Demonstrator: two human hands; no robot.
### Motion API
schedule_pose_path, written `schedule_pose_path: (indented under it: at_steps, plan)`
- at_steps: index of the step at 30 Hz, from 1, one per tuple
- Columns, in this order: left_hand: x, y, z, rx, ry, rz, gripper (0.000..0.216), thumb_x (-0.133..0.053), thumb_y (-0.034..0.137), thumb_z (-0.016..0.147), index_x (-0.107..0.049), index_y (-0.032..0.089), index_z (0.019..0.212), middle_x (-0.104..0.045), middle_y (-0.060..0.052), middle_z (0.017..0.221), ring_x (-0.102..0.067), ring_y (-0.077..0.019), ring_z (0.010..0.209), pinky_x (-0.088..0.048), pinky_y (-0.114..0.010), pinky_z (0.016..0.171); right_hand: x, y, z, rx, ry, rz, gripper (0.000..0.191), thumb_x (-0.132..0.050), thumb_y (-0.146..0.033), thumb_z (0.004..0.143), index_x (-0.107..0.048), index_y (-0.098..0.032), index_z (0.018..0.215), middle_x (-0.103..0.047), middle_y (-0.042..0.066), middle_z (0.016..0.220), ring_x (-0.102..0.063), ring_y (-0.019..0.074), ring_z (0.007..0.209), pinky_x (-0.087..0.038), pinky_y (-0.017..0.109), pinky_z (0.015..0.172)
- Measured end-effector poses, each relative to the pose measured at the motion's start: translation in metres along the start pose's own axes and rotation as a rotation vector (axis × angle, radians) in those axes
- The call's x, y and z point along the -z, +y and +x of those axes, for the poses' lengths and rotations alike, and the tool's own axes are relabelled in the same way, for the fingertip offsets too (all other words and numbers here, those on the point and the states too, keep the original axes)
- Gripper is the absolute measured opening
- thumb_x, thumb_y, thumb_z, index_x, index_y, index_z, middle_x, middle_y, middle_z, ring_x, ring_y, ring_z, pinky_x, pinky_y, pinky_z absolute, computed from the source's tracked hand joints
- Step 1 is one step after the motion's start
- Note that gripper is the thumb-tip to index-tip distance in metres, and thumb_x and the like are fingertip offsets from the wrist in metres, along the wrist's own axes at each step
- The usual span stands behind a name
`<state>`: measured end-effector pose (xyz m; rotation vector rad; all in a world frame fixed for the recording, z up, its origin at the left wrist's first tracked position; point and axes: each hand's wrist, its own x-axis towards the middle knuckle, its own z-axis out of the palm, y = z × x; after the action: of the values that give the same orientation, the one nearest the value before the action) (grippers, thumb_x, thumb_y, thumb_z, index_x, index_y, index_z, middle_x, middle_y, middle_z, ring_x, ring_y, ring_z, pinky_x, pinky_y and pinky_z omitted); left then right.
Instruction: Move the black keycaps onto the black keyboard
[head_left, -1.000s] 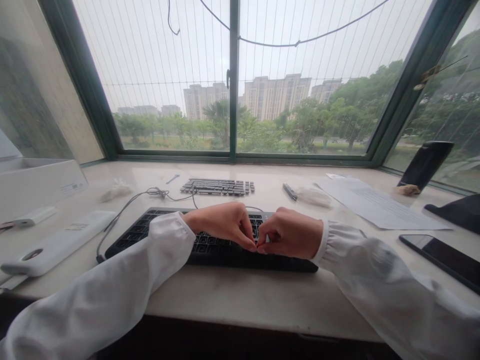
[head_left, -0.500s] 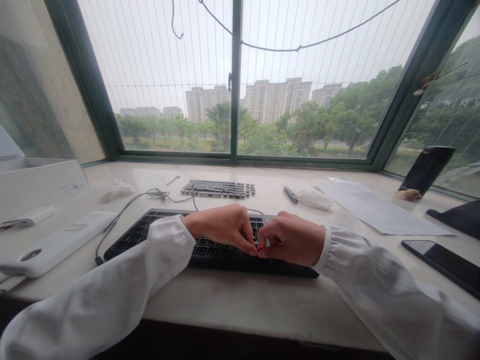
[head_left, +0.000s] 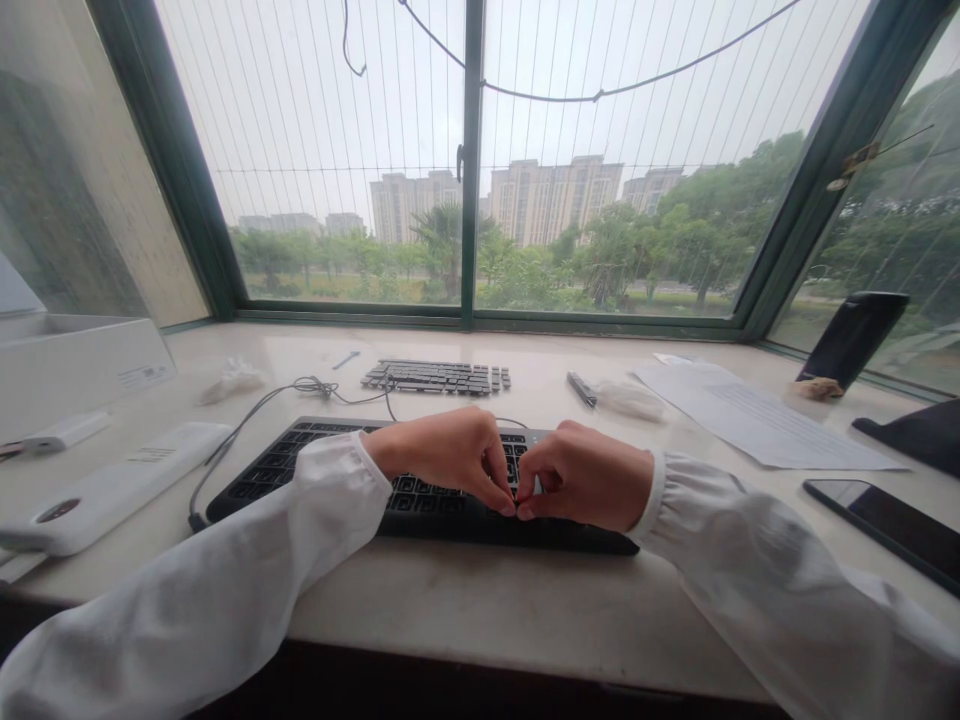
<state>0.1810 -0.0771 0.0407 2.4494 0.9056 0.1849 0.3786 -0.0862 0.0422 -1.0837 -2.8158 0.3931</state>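
A black keyboard (head_left: 439, 522) lies on the pale sill before me, its key places showing as square frames without caps. Over its right part, my left hand (head_left: 454, 455) is closed in a pinch of thumb and forefinger. My right hand (head_left: 589, 475) pinches at the same spot, its fingertips meeting the left ones. Whatever sits between the fingertips is too small and covered to name. Behind the keyboard, dark keycaps (head_left: 435, 377) are laid out in rows. A thin cable (head_left: 262, 400) runs behind and to the left of the keyboard.
White power bank (head_left: 135, 480) and white box (head_left: 82, 365) stand left. Beyond the hands lie a small dark stick-like tool (head_left: 581, 389), a clear plastic bag (head_left: 628, 400) and printed paper (head_left: 757, 415). A phone (head_left: 892, 525) lies at right; a dark upright device (head_left: 855, 340) leans behind.
Both hands stay in almost the same place, still pinched together over the keyboard. The right hand has shifted very slightly to the right.
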Motion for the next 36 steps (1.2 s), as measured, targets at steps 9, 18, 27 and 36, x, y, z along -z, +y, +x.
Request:
schedule_pose_path:
  at_steps: [9, 18, 27, 36]
  plan:
    - [-0.001, 0.008, -0.001, -0.002, -0.003, 0.009, 0.022, -0.069, 0.035, 0.073, -0.078, 0.016, 0.078, -0.059, 0.004, 0.052, -0.035, -0.0035, 0.047, -0.024, -0.018, 0.044, -0.001, -0.006, 0.001, -0.007, 0.003, -0.031, 0.01, -0.068, -0.028, 0.07, -0.076, -0.022, 0.073, -0.063, -0.001, 0.057, -0.049, 0.0083, 0.051, -0.03, 0.02, 0.048]
    - [-0.001, 0.011, 0.001, -0.003, 0.012, 0.047, 0.019, -0.071, 0.032, 0.07, -0.078, 0.017, 0.079, -0.063, 0.003, 0.055, -0.038, -0.0043, 0.048, -0.029, -0.016, 0.046, 0.002, -0.01, 0.002, -0.032, -0.016, -0.05, 0.007, -0.068, -0.026, 0.069, -0.075, -0.027, 0.07, -0.065, 0.002, 0.06, -0.056, 0.0145, 0.055, -0.035, 0.026, 0.05]
    - [-0.004, 0.01, 0.002, -0.023, 0.024, 0.079, 0.016, -0.071, 0.031, 0.071, -0.078, 0.018, 0.076, -0.065, 0.002, 0.056, -0.04, -0.0045, 0.048, -0.03, -0.016, 0.046, -0.002, -0.012, 0.003, -0.035, -0.001, -0.048, 0.01, -0.066, -0.022, 0.067, -0.076, -0.023, 0.071, -0.067, 0.002, 0.062, -0.056, 0.0134, 0.056, -0.035, 0.023, 0.051]
    - [0.015, -0.008, -0.002, 0.027, 0.16, -0.053, 0.036, -0.067, 0.05, 0.073, -0.078, 0.017, 0.083, -0.063, -0.001, 0.056, -0.039, -0.0049, 0.047, -0.027, -0.019, 0.044, 0.015, 0.02, 0.002, -0.036, 0.184, 0.064, 0.024, -0.064, -0.04, 0.075, -0.078, -0.022, 0.081, -0.052, -0.004, 0.049, -0.041, 0.0066, 0.048, -0.03, 0.02, 0.05]
